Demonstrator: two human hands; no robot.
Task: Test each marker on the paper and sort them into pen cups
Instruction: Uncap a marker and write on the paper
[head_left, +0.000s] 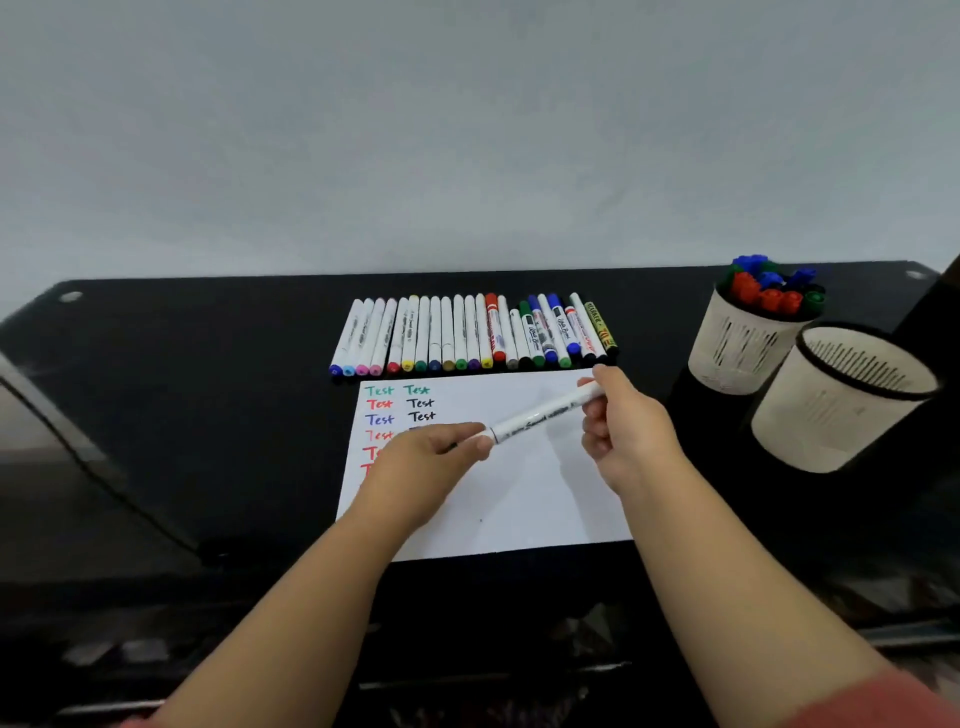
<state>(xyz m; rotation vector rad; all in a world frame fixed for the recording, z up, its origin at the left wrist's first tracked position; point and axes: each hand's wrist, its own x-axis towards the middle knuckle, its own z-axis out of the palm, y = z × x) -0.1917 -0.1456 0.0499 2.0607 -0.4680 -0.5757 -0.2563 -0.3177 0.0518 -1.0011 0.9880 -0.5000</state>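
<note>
Many markers remain untested in the head view: a long row of markers (470, 335) lies side by side on the black table (208, 415), just beyond the far edge of the paper (519, 493). On that sheet, "Test" is written in two short columns at the upper left, in green, red, blue and black; the lower words are partly hidden behind the left hand (431, 457). Most of the sheet has no writing. Well to the right stand two pale pen cups. The far cup (737, 348) already holds a cluster of markers with red, blue and green caps, while the near cup (831, 410) shows nothing inside, though its bottom is not visible. Over the paper both hands hold one white marker (543, 413): the right hand (623, 426) is curled round the far end of the barrel, and the left thumb and forefinger pinch the near end, seemingly at the cap; whether the cap is on or coming off is not clear. My judgement is that roughly a third of the job is done, with this marker's test and the whole row left.
</note>
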